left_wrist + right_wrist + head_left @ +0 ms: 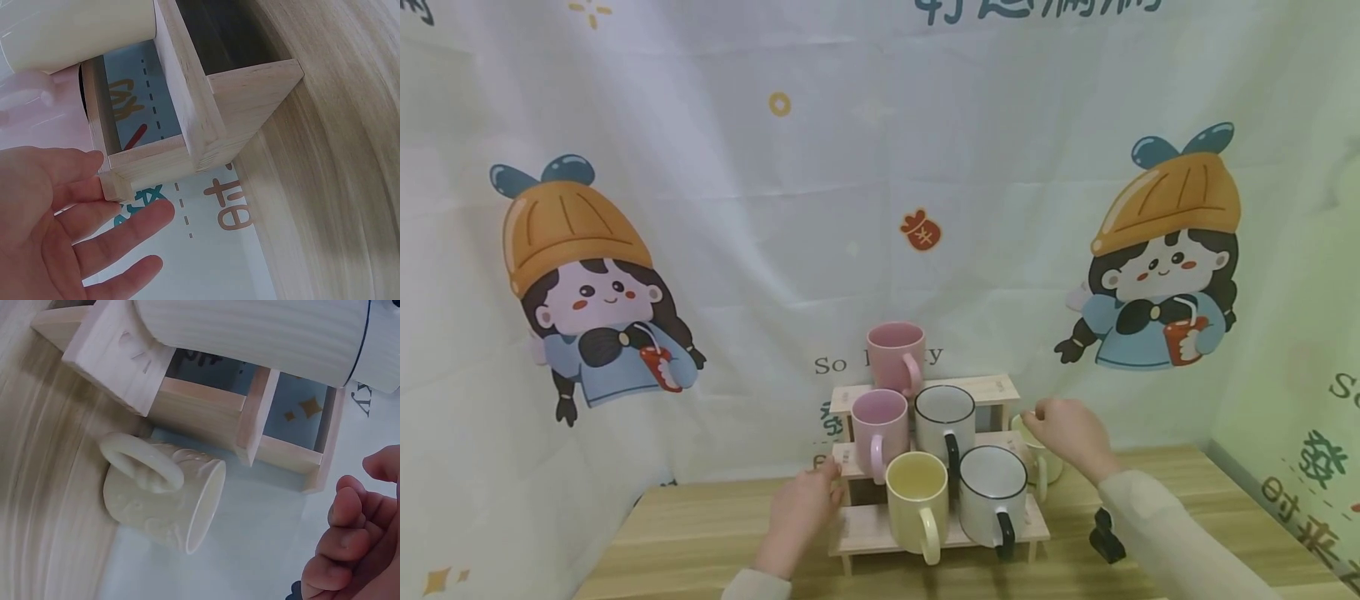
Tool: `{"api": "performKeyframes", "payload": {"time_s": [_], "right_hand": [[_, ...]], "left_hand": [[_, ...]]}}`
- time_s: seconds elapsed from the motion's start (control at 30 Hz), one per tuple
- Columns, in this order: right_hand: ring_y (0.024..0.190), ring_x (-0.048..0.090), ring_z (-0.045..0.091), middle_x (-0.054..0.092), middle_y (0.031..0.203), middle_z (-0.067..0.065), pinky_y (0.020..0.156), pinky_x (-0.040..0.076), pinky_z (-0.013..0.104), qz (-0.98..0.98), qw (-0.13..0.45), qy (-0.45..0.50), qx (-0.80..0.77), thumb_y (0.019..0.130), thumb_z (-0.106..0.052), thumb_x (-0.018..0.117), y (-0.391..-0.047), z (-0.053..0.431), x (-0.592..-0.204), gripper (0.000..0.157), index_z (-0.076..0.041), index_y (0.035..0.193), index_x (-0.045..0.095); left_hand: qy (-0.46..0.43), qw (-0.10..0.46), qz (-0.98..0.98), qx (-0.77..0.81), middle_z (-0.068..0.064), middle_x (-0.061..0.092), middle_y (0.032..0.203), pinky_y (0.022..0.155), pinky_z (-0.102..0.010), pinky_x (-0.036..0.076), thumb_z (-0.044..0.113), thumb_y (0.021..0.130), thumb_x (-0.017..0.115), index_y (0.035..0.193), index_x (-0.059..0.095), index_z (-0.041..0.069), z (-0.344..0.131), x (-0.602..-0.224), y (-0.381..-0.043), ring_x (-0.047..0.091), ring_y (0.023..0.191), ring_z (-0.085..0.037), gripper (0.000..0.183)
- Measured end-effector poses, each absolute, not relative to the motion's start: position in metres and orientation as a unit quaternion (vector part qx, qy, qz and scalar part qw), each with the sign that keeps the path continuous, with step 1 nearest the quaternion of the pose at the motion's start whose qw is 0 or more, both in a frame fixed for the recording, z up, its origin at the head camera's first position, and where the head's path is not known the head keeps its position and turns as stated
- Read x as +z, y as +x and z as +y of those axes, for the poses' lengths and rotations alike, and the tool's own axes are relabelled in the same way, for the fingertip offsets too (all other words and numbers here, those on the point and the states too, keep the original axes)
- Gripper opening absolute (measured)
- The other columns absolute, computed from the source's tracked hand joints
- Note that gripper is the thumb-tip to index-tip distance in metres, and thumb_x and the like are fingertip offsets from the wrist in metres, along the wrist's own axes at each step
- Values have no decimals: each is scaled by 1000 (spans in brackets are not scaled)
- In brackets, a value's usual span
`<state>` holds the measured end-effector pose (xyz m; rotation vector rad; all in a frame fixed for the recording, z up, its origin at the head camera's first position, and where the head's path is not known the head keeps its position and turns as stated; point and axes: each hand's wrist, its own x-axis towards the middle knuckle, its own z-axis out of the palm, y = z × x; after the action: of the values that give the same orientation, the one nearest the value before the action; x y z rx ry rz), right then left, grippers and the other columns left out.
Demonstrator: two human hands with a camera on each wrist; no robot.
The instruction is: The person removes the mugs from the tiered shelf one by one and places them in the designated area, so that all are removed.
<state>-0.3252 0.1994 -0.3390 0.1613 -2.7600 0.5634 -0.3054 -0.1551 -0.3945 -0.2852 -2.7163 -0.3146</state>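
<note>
A three-tier wooden rack [868,518] carries several mugs. My left hand [805,504] is at the left end of its middle tier. In the left wrist view its thumb [78,161] and forefinger pinch the wooden edge, while the other fingers stretch out beyond. A pale yellow mug [156,500] with raised patterns stands on the table right of the rack, handle toward the front. Above its rim is my right hand [1071,433], with loosely curled fingers, holding nothing. The right wrist view shows a gap between those fingers [340,544] and the mug.
A pink mug [891,354] tops the rack. Its middle tier bears a lilac mug [868,425] and a black-rimmed white mug [932,429]. Below stand a yellow mug [906,508] and another white mug [985,508]. A small black object [1105,537] lies by my right sleeve.
</note>
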Motion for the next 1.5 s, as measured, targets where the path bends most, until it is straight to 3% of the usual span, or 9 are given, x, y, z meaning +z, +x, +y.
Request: {"api": "performKeyframes", "payload": {"time_s": [0.5, 0.83, 1.07, 1.23, 1.5], "right_hand": [[51, 36, 13, 36, 53, -3, 49, 28, 25, -964, 147, 54, 216, 93, -27, 50, -329, 192, -317, 38, -13, 58, 44], [52, 39, 13, 41, 54, -2, 47, 30, 24, -964, 146, 67, 211, 93, -29, 52, -329, 180, -310, 36, -11, 62, 52], [51, 37, 14, 38, 53, -2, 47, 27, 25, -963, 163, 67, 205, 93, -30, 52, -332, 170, -300, 39, -11, 59, 48], [51, 39, 13, 41, 53, -2, 47, 29, 24, -963, 175, 76, 192, 94, -29, 52, -334, 160, -291, 38, -11, 60, 50], [48, 34, 12, 36, 50, -4, 46, 26, 24, -953, 211, 85, 201, 95, -26, 52, -335, 143, -286, 43, -14, 55, 41]], "left_hand": [[-105, 206, -966, -115, -11, 72, 89, 42, -32, 42, 21, 81, 72, 103, 64, 13, -152, -394, -308, 59, 56, -25, 25], [-113, 189, -968, -122, -11, 71, 87, 49, -36, 48, 20, 82, 71, 98, 61, 12, -155, -398, -308, 63, 63, -28, 21], [-106, 174, -970, -132, -12, 72, 94, 47, -34, 47, 22, 83, 70, 104, 62, 12, -156, -398, -306, 64, 65, -28, 25], [-104, 183, -969, -132, -12, 71, 91, 46, -33, 46, 21, 83, 70, 105, 62, 11, -156, -396, -306, 62, 63, -26, 26], [-107, 197, -966, -126, -12, 71, 86, 47, -37, 48, 22, 83, 71, 100, 61, 13, -158, -397, -306, 65, 65, -29, 22]]}}
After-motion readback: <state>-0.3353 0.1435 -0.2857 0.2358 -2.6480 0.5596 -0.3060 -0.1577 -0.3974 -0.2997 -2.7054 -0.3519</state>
